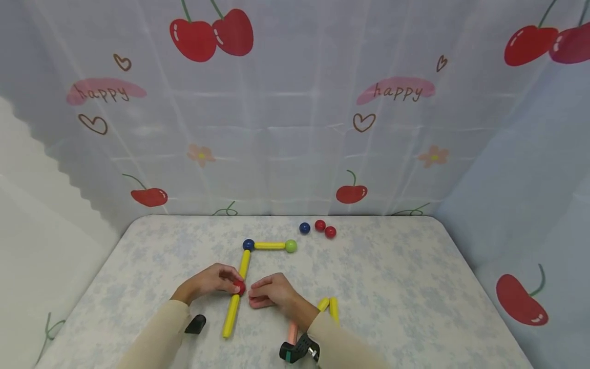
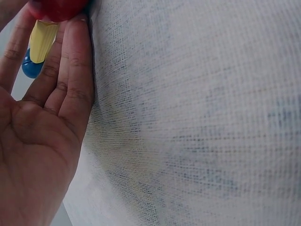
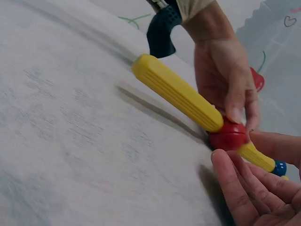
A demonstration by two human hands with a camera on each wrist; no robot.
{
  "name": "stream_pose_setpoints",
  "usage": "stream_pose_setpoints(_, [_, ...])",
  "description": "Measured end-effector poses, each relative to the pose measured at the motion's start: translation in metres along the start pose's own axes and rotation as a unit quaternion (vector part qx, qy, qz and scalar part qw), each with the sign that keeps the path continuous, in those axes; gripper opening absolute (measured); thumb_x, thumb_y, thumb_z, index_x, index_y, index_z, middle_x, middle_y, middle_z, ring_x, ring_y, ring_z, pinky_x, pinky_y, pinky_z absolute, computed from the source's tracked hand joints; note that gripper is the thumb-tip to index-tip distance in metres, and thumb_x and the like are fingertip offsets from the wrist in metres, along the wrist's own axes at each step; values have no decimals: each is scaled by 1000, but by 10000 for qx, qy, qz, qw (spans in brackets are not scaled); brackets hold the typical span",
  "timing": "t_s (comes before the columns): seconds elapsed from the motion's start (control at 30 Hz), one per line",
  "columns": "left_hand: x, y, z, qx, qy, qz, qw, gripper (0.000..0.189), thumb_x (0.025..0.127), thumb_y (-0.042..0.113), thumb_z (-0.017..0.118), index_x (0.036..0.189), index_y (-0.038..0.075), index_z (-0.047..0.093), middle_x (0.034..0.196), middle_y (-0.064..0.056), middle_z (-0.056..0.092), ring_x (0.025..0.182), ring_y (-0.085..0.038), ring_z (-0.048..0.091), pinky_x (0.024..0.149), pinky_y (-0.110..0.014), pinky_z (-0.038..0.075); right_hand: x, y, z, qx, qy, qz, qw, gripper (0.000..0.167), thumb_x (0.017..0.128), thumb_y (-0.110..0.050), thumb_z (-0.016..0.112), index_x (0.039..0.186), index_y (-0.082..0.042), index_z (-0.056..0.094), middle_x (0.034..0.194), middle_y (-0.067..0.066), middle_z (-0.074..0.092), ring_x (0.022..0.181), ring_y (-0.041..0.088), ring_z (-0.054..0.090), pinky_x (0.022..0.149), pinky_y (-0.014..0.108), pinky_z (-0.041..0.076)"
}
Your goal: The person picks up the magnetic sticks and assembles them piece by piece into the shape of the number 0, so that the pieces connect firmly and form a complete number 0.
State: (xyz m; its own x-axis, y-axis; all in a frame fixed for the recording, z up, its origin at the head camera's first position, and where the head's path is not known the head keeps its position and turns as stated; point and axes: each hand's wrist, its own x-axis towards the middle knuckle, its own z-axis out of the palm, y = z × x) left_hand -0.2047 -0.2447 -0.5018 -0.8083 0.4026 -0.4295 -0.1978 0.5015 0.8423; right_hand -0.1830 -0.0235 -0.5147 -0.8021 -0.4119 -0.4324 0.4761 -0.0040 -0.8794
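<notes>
My left hand [image 1: 212,281] pinches a red ball [image 1: 240,288] between thumb and fingers. One yellow rod [image 1: 231,316] runs from that ball towards me, and another yellow rod [image 1: 245,263] leads away to a blue ball [image 1: 248,244]. From the blue ball a third yellow rod [image 1: 269,246] reaches right to a green ball [image 1: 291,246]. Just right of the red ball, my right hand [image 1: 275,296] has its fingers loosely bent with nothing in them. In the right wrist view its fingertips [image 3: 220,157] are right by the red ball, and the near rod slants over the table with a shadow below it.
Loose at the back lie a blue ball [image 1: 304,228] and two red balls [image 1: 320,225]. Under and beside my right forearm are yellow rods [image 1: 334,310] and a pinkish-orange rod [image 1: 292,333]. A cherry-printed curtain [image 1: 295,128] hangs behind the table [image 1: 405,287].
</notes>
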Motion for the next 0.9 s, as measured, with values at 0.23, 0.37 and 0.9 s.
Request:
stream_pose_setpoints(0.23, [0, 1, -2, 104, 112, -129, 9998, 29, 82, 21, 78, 106, 7, 70, 99, -3, 64, 89, -19, 57, 83, -33, 50, 10, -27, -51, -174, 561, -187, 9981, 25, 86, -2, 69, 108, 9, 64, 88, 9, 70, 70, 18, 69, 68, 35, 57])
stream_pose_setpoints(0.37, [1, 3, -2, 132, 124, -164, 9997, 29, 81, 22, 78, 105, 7, 70, 99, -3, 64, 88, -19, 57, 83, -33, 50, 16, -41, -86, -374, 1105, -142, 9931, 21, 85, -5, 72, 104, 4, 66, 87, 10, 70, 63, 17, 67, 62, 33, 57])
stream_pose_setpoints(0.9, [2, -1, -3, 97, 58, -111, 9999, 28, 81, 21, 78, 104, 6, 70, 99, -4, 66, 86, -19, 58, 82, -33, 50, 21, -64, -182, -756, 3055, 59, 9492, 35, 80, -14, 78, 100, -4, 52, 80, 10, 61, 54, 17, 56, 54, 28, 53])
